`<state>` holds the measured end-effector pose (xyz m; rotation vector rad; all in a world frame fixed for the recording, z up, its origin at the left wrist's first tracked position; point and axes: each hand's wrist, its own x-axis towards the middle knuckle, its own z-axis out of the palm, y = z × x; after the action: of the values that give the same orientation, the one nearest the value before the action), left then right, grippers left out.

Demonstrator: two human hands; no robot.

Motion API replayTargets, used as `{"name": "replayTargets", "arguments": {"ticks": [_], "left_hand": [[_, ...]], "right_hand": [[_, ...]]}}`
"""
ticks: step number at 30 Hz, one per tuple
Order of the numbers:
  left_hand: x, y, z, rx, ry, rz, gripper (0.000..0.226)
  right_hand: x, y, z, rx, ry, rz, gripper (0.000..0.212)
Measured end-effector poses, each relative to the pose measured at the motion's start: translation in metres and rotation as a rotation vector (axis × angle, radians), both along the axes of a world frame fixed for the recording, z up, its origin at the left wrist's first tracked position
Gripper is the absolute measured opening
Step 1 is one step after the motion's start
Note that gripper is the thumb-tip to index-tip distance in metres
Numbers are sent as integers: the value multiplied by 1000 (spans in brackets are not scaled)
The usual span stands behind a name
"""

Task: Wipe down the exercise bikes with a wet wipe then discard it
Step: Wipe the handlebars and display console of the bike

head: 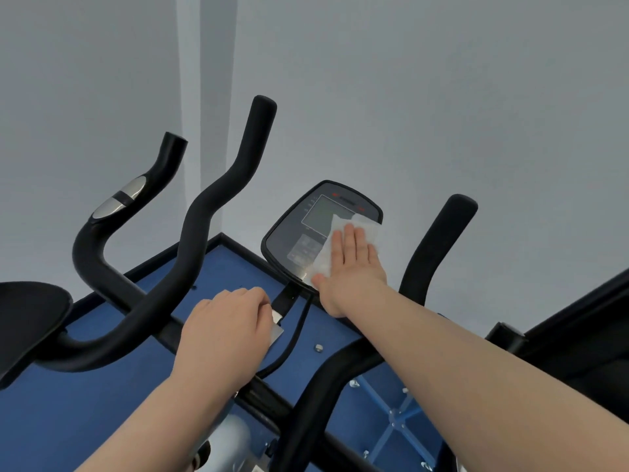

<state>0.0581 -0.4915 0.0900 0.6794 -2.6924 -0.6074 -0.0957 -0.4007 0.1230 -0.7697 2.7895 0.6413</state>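
Note:
An exercise bike's black console (299, 233) with a grey screen faces me at the centre. A white wet wipe (366, 228) lies spread over the console's right half. My right hand (350, 267) presses flat on the wipe, fingers together and stretched out. Below and to the left, my left hand (226, 330) curls around the bike's central handlebar bar, beside the console's bracket. The black handlebar (218, 199) curves up on the left, and its other grip (439, 240) rises to the right of the console.
A second bike's handlebar with a silver sensor (121, 197) and a black seat (27, 321) stand at the left. Blue flooring (85, 420) lies below. Grey walls stand close behind. Another dark frame (578, 328) runs along the right edge.

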Motion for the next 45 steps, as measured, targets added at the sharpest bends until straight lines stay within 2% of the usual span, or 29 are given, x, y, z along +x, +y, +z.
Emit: {"name": "replayTargets", "arguments": {"ticks": [5,11,18,22,25,27,31,33,40,45], "left_hand": [[2,0,2,7,1,-11,24],[0,0,2,12,13,-2,25],[0,2,2,13,13,25,23],[2,3,4,16,12,60,22],[0,4,3,18,12,82,22],[0,3,3,16,14,91,23],[1,3,4,20,5,108,25],[1,3,4,22,-9,121,26],[0,3,1,1,-28,129,27],[1,3,3,39,-2,127,27]], "right_hand": [[-9,6,4,-50,20,-91,76],[-41,2,10,-260,11,-158,76],[-72,-18,13,-373,34,-190,79],[-87,-33,13,-232,162,4,69],[-89,-47,20,-318,207,-65,67],[-90,-59,22,-314,233,-26,69],[-72,-81,16,-139,197,353,53],[-60,-84,7,-92,173,467,52],[-18,-68,-20,-224,79,450,57],[6,-42,-29,-212,-5,401,67]]}}
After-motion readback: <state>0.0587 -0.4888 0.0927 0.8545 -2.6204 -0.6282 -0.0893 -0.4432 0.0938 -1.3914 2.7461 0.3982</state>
